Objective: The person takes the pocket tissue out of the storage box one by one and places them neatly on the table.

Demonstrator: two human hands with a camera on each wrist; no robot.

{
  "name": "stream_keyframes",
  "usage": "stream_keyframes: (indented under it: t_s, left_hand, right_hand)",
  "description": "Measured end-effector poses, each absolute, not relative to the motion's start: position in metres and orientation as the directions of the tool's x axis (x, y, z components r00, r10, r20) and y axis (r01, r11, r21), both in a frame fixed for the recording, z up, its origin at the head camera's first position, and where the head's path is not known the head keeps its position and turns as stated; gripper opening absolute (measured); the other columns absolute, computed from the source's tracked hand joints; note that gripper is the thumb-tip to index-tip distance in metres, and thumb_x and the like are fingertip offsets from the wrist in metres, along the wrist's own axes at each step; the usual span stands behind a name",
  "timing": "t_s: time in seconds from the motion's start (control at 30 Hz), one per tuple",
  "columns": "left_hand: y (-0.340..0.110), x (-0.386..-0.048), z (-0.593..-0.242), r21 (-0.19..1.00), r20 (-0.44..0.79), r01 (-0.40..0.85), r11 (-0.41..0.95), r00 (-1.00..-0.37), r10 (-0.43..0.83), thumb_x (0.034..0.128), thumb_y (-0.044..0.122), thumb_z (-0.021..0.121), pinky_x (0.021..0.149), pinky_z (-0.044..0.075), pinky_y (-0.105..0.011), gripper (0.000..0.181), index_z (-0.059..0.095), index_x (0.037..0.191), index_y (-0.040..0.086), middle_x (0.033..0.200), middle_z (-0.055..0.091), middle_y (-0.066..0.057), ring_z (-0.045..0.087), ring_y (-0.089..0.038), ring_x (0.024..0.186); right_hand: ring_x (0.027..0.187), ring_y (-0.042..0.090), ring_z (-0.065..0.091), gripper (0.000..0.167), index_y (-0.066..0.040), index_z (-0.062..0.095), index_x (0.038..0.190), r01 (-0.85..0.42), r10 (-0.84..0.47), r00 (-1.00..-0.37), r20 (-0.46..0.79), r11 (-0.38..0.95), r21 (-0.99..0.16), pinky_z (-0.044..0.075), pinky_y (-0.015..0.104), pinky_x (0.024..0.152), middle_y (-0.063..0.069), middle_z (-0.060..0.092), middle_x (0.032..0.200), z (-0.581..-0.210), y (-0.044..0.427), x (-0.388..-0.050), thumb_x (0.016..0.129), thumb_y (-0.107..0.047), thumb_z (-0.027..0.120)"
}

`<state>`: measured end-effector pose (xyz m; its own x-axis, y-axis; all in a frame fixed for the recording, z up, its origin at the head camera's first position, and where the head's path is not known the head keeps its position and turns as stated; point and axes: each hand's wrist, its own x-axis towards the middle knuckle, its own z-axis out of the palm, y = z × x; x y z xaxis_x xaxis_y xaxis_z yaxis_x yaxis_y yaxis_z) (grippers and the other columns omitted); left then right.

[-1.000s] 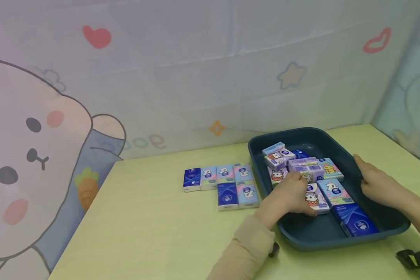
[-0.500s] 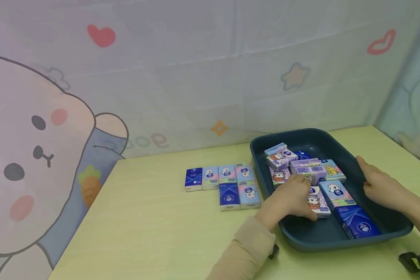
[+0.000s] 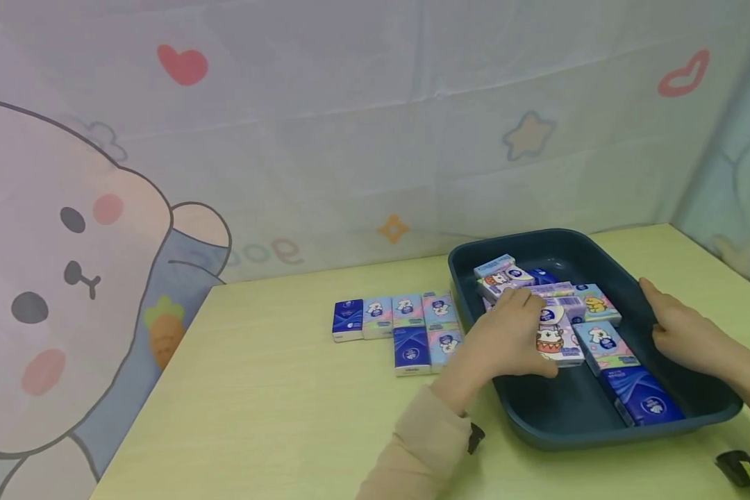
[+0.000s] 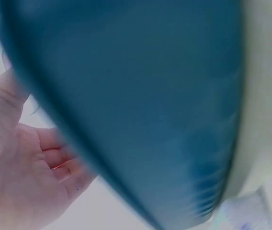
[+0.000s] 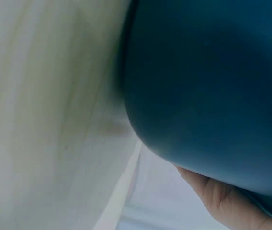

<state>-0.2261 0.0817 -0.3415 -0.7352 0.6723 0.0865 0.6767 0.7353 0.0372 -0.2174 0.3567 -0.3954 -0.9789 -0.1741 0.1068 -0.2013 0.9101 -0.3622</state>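
Observation:
My left hand (image 3: 506,340) is over the near left part of a dark blue-green plastic tray (image 3: 556,439). It holds a white and purple tissue pack (image 3: 559,340) with a cartoon drum print, tilted up a little; most fingertips are hidden behind it. Along the tray's right side, my right hand (image 3: 687,337) grips the rim. Inside the tray lie several more tissue packs, among them a dark blue pack (image 3: 644,396), a pastel pack (image 3: 603,344) and a yellow-printed pack (image 3: 596,303). In the left wrist view the tray wall (image 4: 141,96) covers much of the picture.
Left of the tray, several packs stand in two touching rows on the pale yellow table (image 3: 256,389), a dark blue pack (image 3: 348,319) at the left end. A printed cloth (image 3: 325,139) hangs behind the table.
My left hand has raised the drum-print pack slightly and drawn it back left, off the spot beside the pastel pack. The right hand stays on the rim.

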Motion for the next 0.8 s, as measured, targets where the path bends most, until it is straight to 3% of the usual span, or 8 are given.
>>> stream_keyframes:
  t_s: [0.2,0.4,0.6,0.8]
  left_hand:
    - [0.059,-0.224,-0.321,0.065,0.116,0.685,0.725,-0.727,0.677,0.0729,0.05,0.076,0.114,0.031,-0.02,0.085,0.042,0.14,0.011,0.139,0.047,0.002,0.042,-0.012,0.129]
    - [0.038,-0.226,-0.32,0.093,0.125,0.706,0.702,-0.708,0.695,0.0725,0.045,0.077,0.106,0.039,-0.02,0.081,0.044,0.137,0.008,0.135,0.048,-0.002,0.042,-0.016,0.12]
    - [0.013,-0.23,-0.322,0.212,0.123,0.695,0.687,-0.716,0.687,0.0717,0.038,0.077,0.097,0.044,-0.021,0.077,0.046,0.135,0.007,0.126,0.049,-0.002,0.042,-0.014,0.11]
    - [-0.014,-0.234,-0.326,0.285,0.133,0.665,0.691,-0.741,0.658,0.0691,0.034,0.079,0.097,0.046,-0.023,0.078,0.048,0.134,0.005,0.125,0.05,-0.002,0.044,-0.014,0.112]
  right_hand:
    - [0.121,0.066,0.03,0.074,0.02,-0.003,0.144,-0.208,-0.181,-0.978,0.106,0.897,-0.39,0.029,0.074,0.095,0.054,0.021,0.135,-0.397,0.357,-0.219,0.084,0.009,0.039]
    - [0.112,0.059,0.04,0.076,0.02,-0.004,0.143,-0.181,-0.155,-0.983,0.101,0.92,-0.348,0.034,0.073,0.092,0.054,0.024,0.132,-0.399,0.358,-0.22,0.082,0.009,0.04]
    - [0.109,0.057,0.042,0.076,0.021,-0.005,0.143,-0.171,-0.146,-0.984,0.099,0.926,-0.338,0.036,0.073,0.091,0.054,0.025,0.132,-0.401,0.358,-0.221,0.083,0.009,0.04]
    - [0.108,0.056,0.042,0.075,0.021,-0.004,0.143,-0.179,-0.151,-0.983,0.108,0.926,-0.333,0.037,0.072,0.09,0.054,0.025,0.131,-0.4,0.356,-0.22,0.082,0.01,0.04]
